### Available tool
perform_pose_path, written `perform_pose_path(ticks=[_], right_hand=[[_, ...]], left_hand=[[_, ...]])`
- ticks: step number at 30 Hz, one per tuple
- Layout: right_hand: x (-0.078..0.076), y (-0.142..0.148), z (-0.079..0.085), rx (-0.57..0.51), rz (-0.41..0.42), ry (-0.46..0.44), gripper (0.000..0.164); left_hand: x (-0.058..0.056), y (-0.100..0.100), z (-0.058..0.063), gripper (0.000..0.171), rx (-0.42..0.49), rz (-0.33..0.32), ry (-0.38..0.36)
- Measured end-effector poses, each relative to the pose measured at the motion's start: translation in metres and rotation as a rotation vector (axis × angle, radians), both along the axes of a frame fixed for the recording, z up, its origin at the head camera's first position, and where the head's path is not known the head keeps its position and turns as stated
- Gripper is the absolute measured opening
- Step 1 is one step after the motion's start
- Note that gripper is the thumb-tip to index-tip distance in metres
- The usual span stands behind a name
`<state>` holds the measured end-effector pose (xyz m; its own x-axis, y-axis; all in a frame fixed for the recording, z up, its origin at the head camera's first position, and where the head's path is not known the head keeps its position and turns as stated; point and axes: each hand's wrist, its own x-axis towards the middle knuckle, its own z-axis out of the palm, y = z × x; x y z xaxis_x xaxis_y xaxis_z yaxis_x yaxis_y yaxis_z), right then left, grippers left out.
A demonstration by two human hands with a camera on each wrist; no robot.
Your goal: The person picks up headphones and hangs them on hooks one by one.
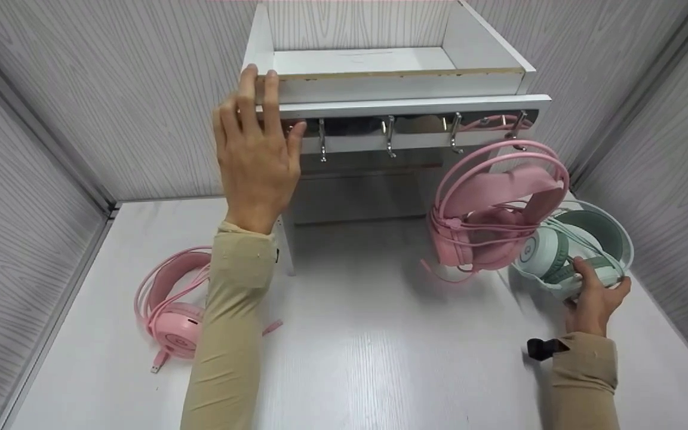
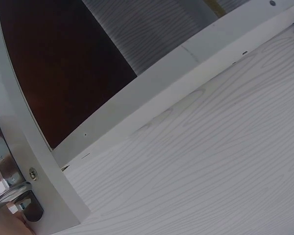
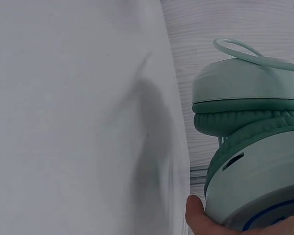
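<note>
My left hand (image 1: 257, 155) rests on the left front corner of a white shelf rack (image 1: 398, 89), its fingers extended over the edge and its thumb near the hook strip. At the lower right, my right hand (image 1: 595, 301) grips mint-green headphones (image 1: 589, 236) by an ear cup, with the cable bundled across them. The green ear cups (image 3: 255, 166) face each other in the right wrist view, the thumb against the lower one. Pink headphones (image 1: 502, 194) hang at the rightmost hook, partly overlapping the green pair.
A second pair of pink headphones (image 1: 180, 325) lies on the table at left, partly hidden by my left sleeve, its USB plug (image 1: 159, 361) beside it. Several metal hooks (image 1: 390, 136) line the rack's front. Wood-grain panels (image 1: 141, 95) enclose the table.
</note>
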<state>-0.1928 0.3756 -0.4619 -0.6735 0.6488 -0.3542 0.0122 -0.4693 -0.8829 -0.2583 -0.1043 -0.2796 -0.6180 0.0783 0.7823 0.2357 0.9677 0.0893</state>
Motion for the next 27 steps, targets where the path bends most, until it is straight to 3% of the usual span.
perform_pose_path(ticks=[11,27], right_hand=[[0.004,0.0,-0.001,-0.001,-0.052,0.081,0.098],[0.012,-0.006,-0.002,0.027,-0.045,0.139,0.098]], left_hand=[[-0.001,0.0,-0.001,0.065,-0.002,-0.009,-0.012],[-0.001,-0.001,-0.002,0.064,-0.002,0.0,0.002]])
